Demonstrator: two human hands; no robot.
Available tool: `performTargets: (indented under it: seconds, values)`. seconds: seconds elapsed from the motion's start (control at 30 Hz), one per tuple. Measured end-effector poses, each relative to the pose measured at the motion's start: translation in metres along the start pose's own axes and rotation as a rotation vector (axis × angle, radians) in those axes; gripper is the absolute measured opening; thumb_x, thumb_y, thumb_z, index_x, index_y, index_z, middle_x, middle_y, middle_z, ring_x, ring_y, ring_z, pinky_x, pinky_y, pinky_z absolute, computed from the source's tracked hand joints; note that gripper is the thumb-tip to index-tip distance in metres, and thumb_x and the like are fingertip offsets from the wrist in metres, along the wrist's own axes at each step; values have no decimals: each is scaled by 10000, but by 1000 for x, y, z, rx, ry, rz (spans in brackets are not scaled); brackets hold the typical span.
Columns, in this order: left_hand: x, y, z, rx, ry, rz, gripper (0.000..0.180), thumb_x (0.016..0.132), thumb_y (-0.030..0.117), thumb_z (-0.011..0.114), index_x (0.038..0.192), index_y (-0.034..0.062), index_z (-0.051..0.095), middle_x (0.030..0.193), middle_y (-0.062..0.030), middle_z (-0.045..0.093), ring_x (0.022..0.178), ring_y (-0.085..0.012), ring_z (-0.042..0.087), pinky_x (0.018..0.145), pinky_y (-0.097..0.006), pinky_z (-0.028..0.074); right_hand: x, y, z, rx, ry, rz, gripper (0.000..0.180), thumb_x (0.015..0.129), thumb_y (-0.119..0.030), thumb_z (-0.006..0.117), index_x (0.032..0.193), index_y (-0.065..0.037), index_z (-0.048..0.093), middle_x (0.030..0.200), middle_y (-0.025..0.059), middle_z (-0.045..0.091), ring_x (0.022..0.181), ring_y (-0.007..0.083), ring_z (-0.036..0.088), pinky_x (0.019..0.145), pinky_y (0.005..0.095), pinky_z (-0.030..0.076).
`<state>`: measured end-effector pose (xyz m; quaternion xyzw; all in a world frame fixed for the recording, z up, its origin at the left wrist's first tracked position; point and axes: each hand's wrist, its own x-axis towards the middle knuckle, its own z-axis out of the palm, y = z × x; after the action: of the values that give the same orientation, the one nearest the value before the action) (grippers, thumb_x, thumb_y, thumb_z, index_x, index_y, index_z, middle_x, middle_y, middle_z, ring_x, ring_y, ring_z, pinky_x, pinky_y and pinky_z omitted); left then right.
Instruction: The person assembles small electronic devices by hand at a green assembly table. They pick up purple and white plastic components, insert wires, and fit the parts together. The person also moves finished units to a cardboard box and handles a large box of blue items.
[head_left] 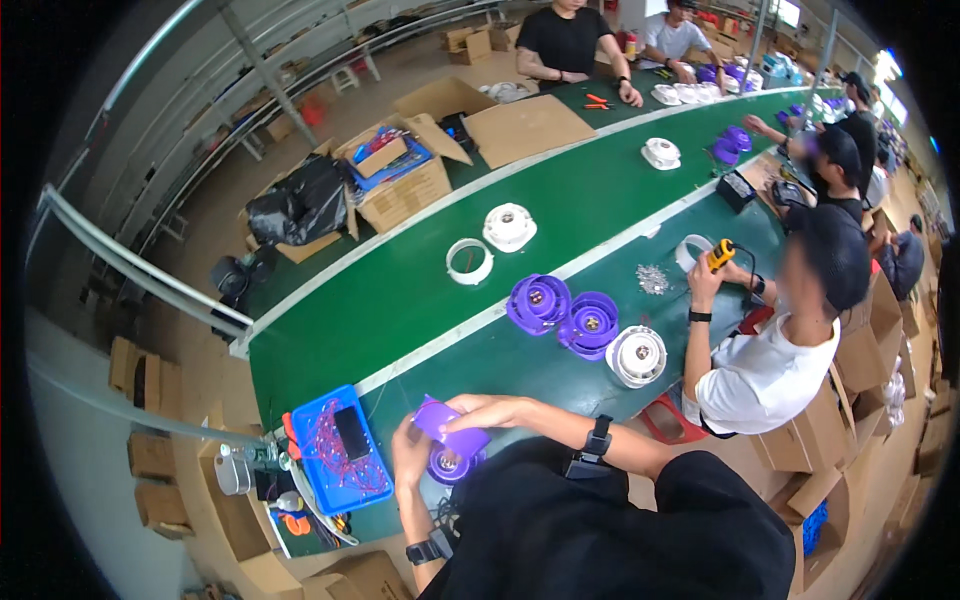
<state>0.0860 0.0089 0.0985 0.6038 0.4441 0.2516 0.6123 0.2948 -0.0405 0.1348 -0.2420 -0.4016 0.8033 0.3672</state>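
Close to my body I hold a curved purple plastic piece [468, 441]. My right hand [478, 412] grips it from above, fingers over its top edge. My left hand [408, 452] has its fingers closed at the left edge of the same piece. Just below it, a round purple housing [447, 466] with a metallic centre is partly hidden by the piece and my arm. To the left lies a blue tray [378, 487] of pink and red wires [335, 462], with a black phone-like slab [351, 433] on top.
Purple housings [590, 325] and a white one [637, 356] stand to the right, near small metal parts [653, 279]. A white ring [469, 262] and white housing [508, 228] sit on the green belt [400, 290]. A co-worker at right holds a yellow power tool [720, 254].
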Motion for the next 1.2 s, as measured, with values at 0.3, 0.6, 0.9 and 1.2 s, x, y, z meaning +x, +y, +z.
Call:
performTargets:
  seconds: [0.3,0.6,0.9,1.2]
  values:
    - [-2,19,13,315,110,-37,354,844,16,578,1197,-3,556,674,-66,657,618,-95,609,530,-252,492,11,5,-22,-405,514,-124,238,922,-225,554,1021,-16,611,820,27,628,773,77,552,687,257,460]
    - [5,-1,3,-86,228,-60,298,861,52,522,1137,-45,463,608,-111,616,418,-147,563,369,-236,424,3,-2,-23,-298,524,-220,293,909,-189,590,1121,10,550,976,64,628,915,116,566,832,280,460]
    - [1,-13,-1,-28,32,-309,302,927,228,509,1087,-29,514,641,-121,631,464,-150,590,405,-247,445,3,-2,-23,-221,392,-67,371,975,-328,446,986,-3,625,914,51,641,772,108,596,690,279,503]
    - [37,-95,-70,85,94,-503,469,865,180,523,1270,-8,378,706,-129,646,499,-172,590,403,-281,446,-52,47,-107,-401,509,172,358,964,-316,421,1070,-5,563,930,129,655,788,189,645,663,293,520]
